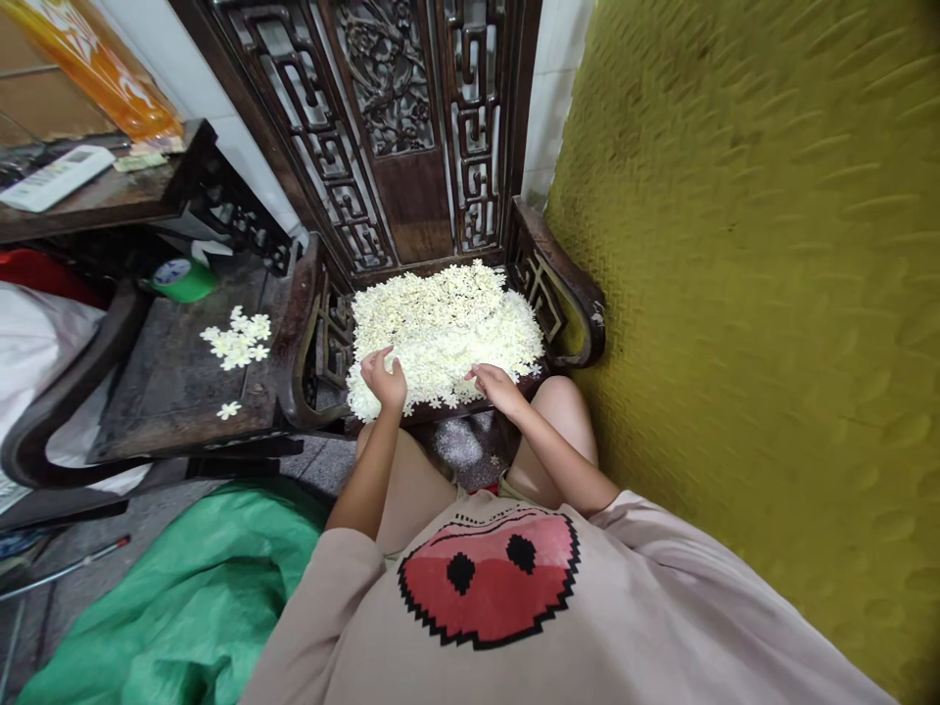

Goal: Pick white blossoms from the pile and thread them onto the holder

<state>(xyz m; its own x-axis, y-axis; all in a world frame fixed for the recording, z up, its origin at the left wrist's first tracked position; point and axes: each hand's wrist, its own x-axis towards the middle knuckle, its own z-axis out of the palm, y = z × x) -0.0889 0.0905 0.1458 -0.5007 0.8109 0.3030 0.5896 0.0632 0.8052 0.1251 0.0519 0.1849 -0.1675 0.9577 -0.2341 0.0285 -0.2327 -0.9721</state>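
Note:
A thick heap of small white flowers [447, 323] covers the seat of a dark carved wooden chair [415, 201] in front of me. Over the heap's near left edge is my left hand [385, 382], its thumb apart from the bent fingers and nothing visible between them. My right hand [499, 388] hovers at the near right part of the heap, fingers pointing left and drawn together. Whatever its fingertips pinch, if anything, is too small to make out against the white petals.
To the left, a second wooden seat [168, 382] bears a small flower cluster [239, 339], a single flower [229, 410] and a green tape roll [183, 280]. A green sack [191, 597] lies on the floor. A textured yellow surface [749, 294] rises at right.

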